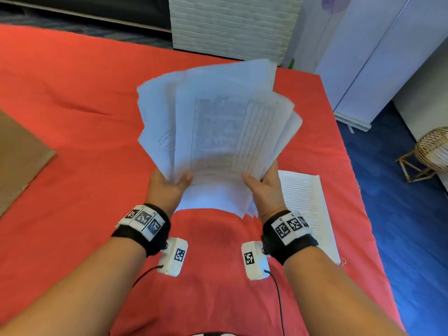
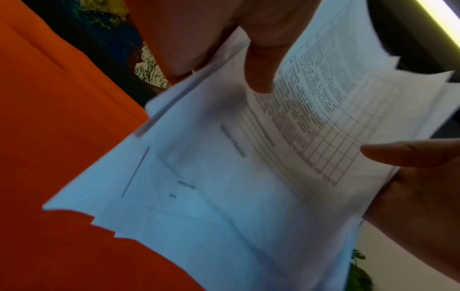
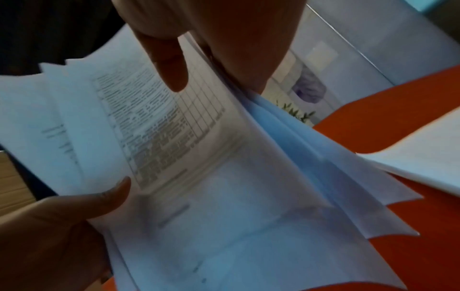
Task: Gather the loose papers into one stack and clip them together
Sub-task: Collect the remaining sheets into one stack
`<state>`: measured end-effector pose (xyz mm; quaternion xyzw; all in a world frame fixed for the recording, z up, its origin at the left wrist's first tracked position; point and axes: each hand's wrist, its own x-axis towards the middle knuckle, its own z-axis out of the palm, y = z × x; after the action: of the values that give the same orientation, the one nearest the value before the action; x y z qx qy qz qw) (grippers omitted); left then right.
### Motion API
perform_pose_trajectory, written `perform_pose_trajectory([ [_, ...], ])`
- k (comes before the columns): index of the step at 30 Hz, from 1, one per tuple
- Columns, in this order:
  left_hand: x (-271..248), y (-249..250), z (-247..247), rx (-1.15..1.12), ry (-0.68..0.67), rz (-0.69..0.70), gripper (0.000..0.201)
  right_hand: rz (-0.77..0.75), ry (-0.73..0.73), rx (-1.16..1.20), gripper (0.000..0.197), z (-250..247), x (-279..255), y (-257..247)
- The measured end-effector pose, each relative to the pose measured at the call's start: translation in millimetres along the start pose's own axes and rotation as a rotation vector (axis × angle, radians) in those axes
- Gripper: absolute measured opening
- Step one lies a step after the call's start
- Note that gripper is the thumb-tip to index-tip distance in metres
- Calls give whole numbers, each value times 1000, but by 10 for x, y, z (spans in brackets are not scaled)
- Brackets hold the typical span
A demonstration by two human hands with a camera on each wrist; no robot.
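A loose, unevenly fanned bundle of white printed papers (image 1: 218, 122) is lifted off the red cloth, its top edge tilted away from me. My left hand (image 1: 169, 185) grips its lower left edge, thumb on the top sheet. My right hand (image 1: 260, 184) grips the lower right edge the same way. In the left wrist view my left thumb (image 2: 261, 67) presses on the papers (image 2: 224, 177). The right wrist view shows my right thumb (image 3: 171, 67) on the printed table of the top sheet (image 3: 199, 177). One lined sheet (image 1: 305, 202) lies flat beside my right wrist. No clip is in view.
The table (image 1: 72, 105) is covered in red cloth. A brown cardboard sheet (image 1: 17, 154) lies at its left edge. A white brick-patterned panel (image 1: 230, 25) stands behind the far edge. A white cabinet (image 1: 388, 57) and a wicker stool (image 1: 431, 151) stand on the blue floor to the right.
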<state>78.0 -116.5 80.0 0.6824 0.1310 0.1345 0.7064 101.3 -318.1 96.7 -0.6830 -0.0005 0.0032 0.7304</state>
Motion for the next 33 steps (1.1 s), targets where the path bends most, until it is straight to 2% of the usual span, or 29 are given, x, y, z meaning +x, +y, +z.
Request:
perform_pose_trajectory([
  [2,-42,-61,-26,18,-24,-21,47,25,63,-19,60,14,-51,48],
  [5,-71,-98,-45,30,-47,-67,67,53,68,49,76,-16,-91,126],
  [8,-24,-120,-33,51,-57,-75,75,36,86,49,68,-61,-64,121],
  [10,27,-109,-12,60,-24,-99,70,40,106,32,62,-73,-25,160],
  [13,81,-166,6,108,-32,-155,57,138,85,17,64,-23,1,232],
  [15,83,-296,-15,157,-65,-197,47,158,36,-38,52,10,12,247],
  [18,47,-492,3,205,-58,-190,33,123,-16,-293,37,-138,128,338],
  [20,42,-535,62,205,10,-205,28,119,68,-545,37,-439,255,533],
  [23,46,-533,145,224,66,-199,29,307,220,-875,52,-1017,349,796],
  [27,-42,-610,171,411,47,-260,36,628,302,-1205,47,-1592,244,1003],
  [33,-227,-890,99,606,-36,-427,43,893,385,-1255,62,-1842,160,1159],
])
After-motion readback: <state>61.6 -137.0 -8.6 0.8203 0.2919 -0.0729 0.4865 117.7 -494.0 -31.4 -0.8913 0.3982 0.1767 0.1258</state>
